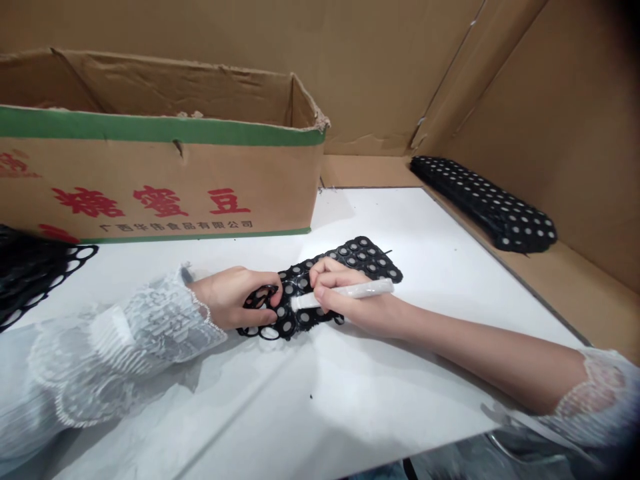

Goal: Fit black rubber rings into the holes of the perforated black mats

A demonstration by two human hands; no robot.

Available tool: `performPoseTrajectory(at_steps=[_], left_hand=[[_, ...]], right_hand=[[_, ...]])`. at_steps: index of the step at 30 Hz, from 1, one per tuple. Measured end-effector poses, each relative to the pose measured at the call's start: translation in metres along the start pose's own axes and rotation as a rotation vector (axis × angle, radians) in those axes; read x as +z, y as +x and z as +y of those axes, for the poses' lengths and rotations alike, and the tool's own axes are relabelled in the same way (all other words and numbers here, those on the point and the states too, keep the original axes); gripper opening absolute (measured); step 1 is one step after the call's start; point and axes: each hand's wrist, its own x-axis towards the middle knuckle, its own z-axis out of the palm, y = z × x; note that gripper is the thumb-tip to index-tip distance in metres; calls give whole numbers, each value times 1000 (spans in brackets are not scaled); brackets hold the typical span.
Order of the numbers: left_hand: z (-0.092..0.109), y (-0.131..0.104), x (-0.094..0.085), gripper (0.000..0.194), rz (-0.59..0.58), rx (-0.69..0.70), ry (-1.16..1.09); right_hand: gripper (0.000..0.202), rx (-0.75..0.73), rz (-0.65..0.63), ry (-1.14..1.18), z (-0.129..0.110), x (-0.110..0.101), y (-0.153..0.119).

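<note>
On the white table lies a black strip point(363, 257) set with rows of round rings and pale grey centres. My left hand point(243, 297) pinches the strip's near left end, thumb and forefinger closed on it around a loose black ring. A white pen-like tool point(367, 289) is gripped in my right hand point(345, 293), its tip pressed down among the rings just right of my left fingers. Part of the strip is hidden beneath my right hand.
An open cardboard box point(175, 167) with red lettering stands at the back left. Black ring mesh point(35, 273) is heaped at the left edge. A stack of dotted black strips point(485, 203) lies on a cardboard ledge at right. Cardboard walls point(380, 73) enclose the table point(380, 387).
</note>
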Motion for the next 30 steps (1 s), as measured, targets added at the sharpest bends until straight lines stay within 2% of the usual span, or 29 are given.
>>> performPoseTrajectory(at_steps=[7,14,30], left_hand=[[0,0,2,13,41,-21,19],[0,0,1,14,36,-14,38],[0,1,2,13,45,-21,35]], right_hand=[[27,-35,34,-32,1,7,-1],[28,17,53,88,6,0,6],[25,31,13,96,3,0,6]])
